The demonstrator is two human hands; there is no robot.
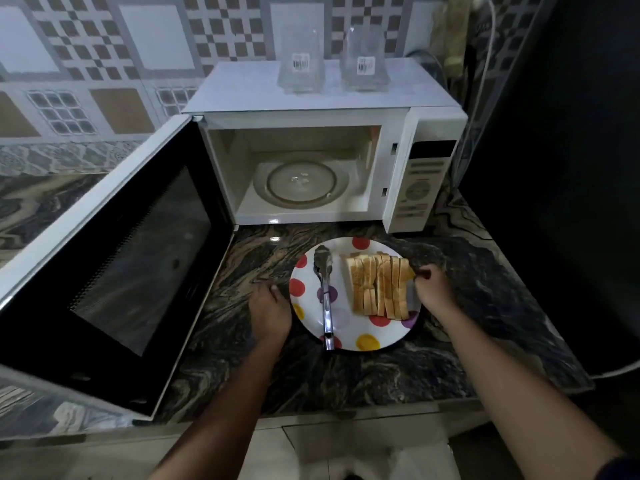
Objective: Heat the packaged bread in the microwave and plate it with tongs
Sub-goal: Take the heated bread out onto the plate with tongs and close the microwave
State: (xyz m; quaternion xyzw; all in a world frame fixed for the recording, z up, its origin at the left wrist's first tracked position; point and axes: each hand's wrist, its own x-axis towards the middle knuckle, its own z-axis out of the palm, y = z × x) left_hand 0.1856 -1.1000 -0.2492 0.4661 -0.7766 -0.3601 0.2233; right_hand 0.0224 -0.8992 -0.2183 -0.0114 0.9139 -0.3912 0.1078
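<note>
From the head camera, a white microwave [325, 147] stands at the back of a dark, marbled stone counter [311, 375]. Behind the microwave runs a wall [104, 64] of grey, white and brown patterned tiles. To its right the room falls into deep shadow, where a pale cable [485, 64] hangs down.

The microwave's door [114, 258] is swung wide to the left, and its glass turntable [298, 183] lies bare inside. On top of the microwave stand two clear containers [300, 62] [364, 58] with barcode labels.

Just in front of the microwave, a white plate [341, 296] with coloured dots rests on the counter. A loaf of sliced bread [379, 285] lies on the plate's right half; I cannot tell if a clear wrap covers it. Metal tongs [325, 292] lie on the plate's left half, tips pointing at the microwave.

The left hand [270, 311] grips the plate's left rim with curled fingers. The right hand [433, 284] pinches the right rim, close beside the end of the bread.
</note>
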